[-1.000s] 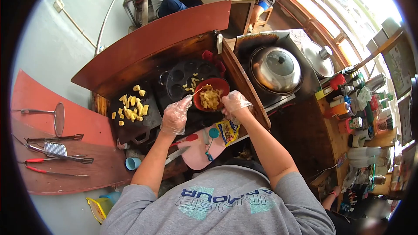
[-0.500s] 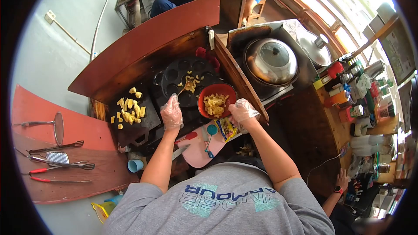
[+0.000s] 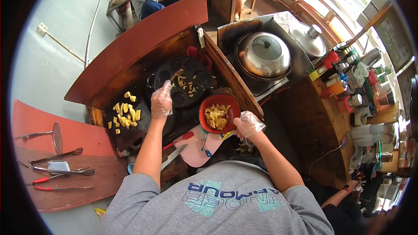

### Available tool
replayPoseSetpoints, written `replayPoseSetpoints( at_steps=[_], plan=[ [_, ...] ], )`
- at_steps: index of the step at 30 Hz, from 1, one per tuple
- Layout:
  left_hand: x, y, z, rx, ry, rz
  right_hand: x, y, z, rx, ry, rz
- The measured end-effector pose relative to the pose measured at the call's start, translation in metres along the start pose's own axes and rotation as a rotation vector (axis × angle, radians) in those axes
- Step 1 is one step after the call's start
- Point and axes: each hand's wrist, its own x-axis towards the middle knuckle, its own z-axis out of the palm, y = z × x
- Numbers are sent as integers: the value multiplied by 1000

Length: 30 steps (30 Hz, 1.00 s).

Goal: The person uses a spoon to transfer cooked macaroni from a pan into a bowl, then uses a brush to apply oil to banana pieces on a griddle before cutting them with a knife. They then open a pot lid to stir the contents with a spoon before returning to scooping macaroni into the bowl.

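Observation:
My left hand (image 3: 162, 100), in a clear plastic glove, is closed around a wooden spoon (image 3: 177, 74) over a dark pan with round hollows (image 3: 201, 78). Small yellow pieces (image 3: 190, 88) lie scattered in the pan. My right hand (image 3: 249, 125), gloved too, grips the right edge of a red bowl (image 3: 235, 106). Inside the bowl is a heap of chopped yellow food (image 3: 217, 116). Larger yellow chunks (image 3: 126, 115) rest on a dark flat surface left of my left hand. The fingertips of both hands are partly hidden.
Near my body lie a pink cutting board (image 3: 196, 151) and a knife (image 3: 174, 156). A large domed lid (image 3: 264, 56) covers a pot at the right. Utensils (image 3: 63, 167) rest on a red board at left. Another person's hand (image 3: 352, 186) is at the lower right.
My left hand has moved the spoon away from the bowl, up and left across the pan. The bowl in my right hand has come slightly closer to my body. The view has shifted a little.

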Motion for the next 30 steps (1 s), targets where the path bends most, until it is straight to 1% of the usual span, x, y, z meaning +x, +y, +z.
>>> replayPoseSetpoints(
  at_steps=[1, 2, 4, 6, 8, 9, 13, 15, 16, 18, 19, 20, 22, 23, 24, 26, 27, 30],
  plan=[
    [4, -5, 4, 7, 61, -6, -4, 1, -3, 11, -20, -4],
    [6, -8, 7, 7, 61, -6, -6, 3, -4, 11, -21, -5],
    [6, -16, 15, 52, -12, -56, -10, 6, -6, 18, -16, 25],
    [4, -16, 17, 39, -39, -32, -15, 8, -9, 11, -28, 35],
    [-1, -9, 9, 43, -19, 146, -17, 11, -11, 31, -11, 28],
    [-5, -10, 7, 39, -19, 199, -18, 13, -13, 35, -16, 27],
    [-10, -16, 8, 46, 33, 222, -21, 15, -17, 43, -20, 23],
    [-11, -16, 13, 111, -77, 200, -20, 18, -18, 32, -20, 3],
    [-14, -17, 15, 114, -75, 198, -21, 19, -18, 30, -23, 0],
    [-18, -10, 15, 108, -91, 111, -23, 17, -19, 25, -26, -1],
    [-19, -3, 12, -6, -15, 95, -23, 17, -20, 25, -27, -3],
    [-18, 2, 8, -5, -15, 96, -23, 17, -20, 22, -32, 12],
    [-16, 9, 2, 21, 40, 20, -23, 18, -22, 20, -38, 31],
    [-18, 4, 5, 74, 33, -98, -21, 17, -23, 22, -43, 43],
    [-24, 1, 7, 76, 24, -106, -25, 19, -23, 22, -49, 65],
    [-19, -8, 18, 68, 76, -91, -24, 14, -27, -8, -51, 48],
    [-19, -5, 18, 86, 16, -126, -28, 14, -27, -31, -60, 47],
    [-30, -8, 23, 153, 41, -180, -30, 12, -29, -8, -58, 41]
  ],
)
